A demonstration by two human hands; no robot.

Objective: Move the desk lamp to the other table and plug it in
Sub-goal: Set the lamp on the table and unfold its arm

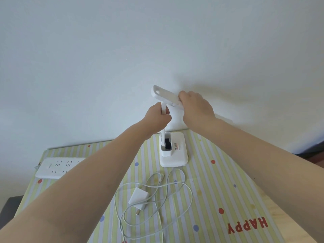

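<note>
A white desk lamp stands on its flat base at the far side of the striped table, close to the wall. My left hand is closed around the lamp's upright arm. My right hand grips the right end of the tilted lamp head. A white power adapter lies nearer to me, with a loose white cable looped around it. A white power strip lies at the table's left edge, partly hidden by my left forearm.
The table wears a green and white striped cloth with dots and the word HAPPY. A plain white wall rises right behind the lamp. A dark object sits low at the left.
</note>
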